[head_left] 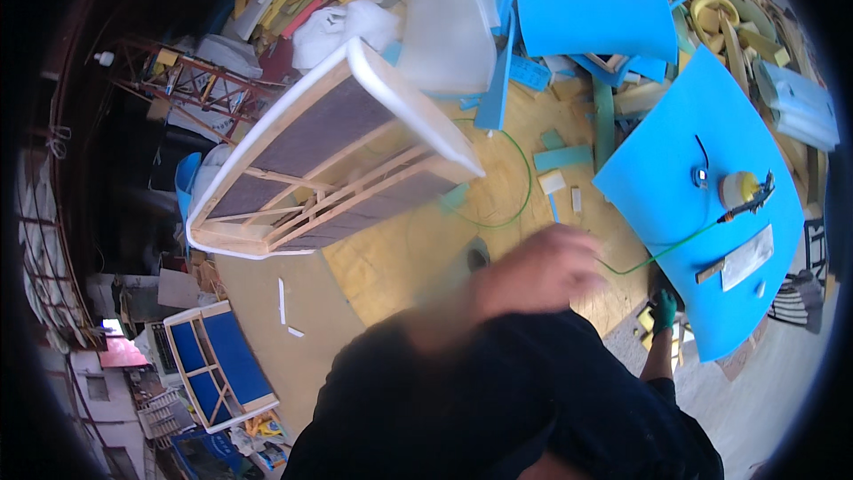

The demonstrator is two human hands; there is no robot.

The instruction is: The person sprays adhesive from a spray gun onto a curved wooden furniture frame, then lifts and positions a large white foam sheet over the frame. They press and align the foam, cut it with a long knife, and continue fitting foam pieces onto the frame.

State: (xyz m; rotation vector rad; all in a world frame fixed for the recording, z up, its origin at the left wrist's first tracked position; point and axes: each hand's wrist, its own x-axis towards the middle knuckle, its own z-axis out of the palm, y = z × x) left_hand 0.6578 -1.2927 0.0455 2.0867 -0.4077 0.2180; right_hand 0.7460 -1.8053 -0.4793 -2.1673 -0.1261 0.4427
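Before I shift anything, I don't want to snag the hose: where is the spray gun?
In the head view, the spray gun is on the blue sheet at the right, just above the wooden-handled flat tool.

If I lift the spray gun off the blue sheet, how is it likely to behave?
The spray gun will probably drag, since a green hose trails from it over the edge of the blue sheet. It may also feel lopsided and tip easily, given the bulky pale cup on its slim dark body.
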